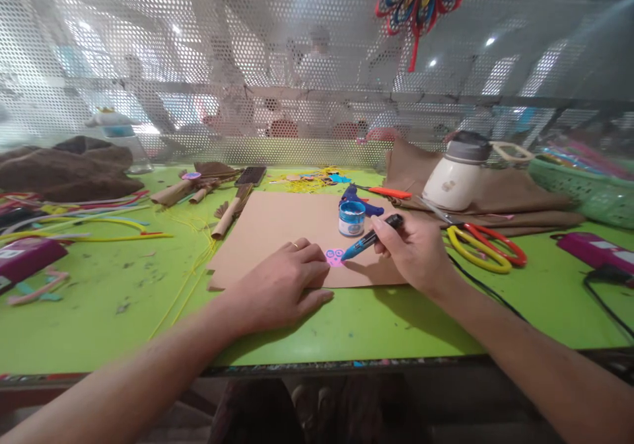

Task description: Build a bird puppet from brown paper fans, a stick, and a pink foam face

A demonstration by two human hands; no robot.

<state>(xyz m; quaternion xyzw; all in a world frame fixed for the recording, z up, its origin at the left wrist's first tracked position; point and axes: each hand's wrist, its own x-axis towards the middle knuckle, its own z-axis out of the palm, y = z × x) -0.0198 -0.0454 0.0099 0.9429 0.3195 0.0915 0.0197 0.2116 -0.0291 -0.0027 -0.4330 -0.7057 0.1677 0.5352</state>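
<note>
A brown paper sheet [277,222] lies on the green table [123,325]. On it is a small pink piece [335,259] with blue rings drawn on it. My left hand [287,282] rests on the sheet, its fingertips at the left edge of the pink piece, fingers spread with nothing visible in them. In my right hand [411,249] is a blue marker [361,242], its tip at the pink piece's right side. Behind the marker stands an open jar of blue paint [351,219] on the sheet. A dark blue tool [369,207] lies behind the jar.
Scissors with yellow and red handles [483,249], a white bottle [453,176] and a green basket [584,189] are on the right. Paper rolls [228,216], yellow strings and coloured strips lie to the left. A perforated screen [297,47] rises behind the table.
</note>
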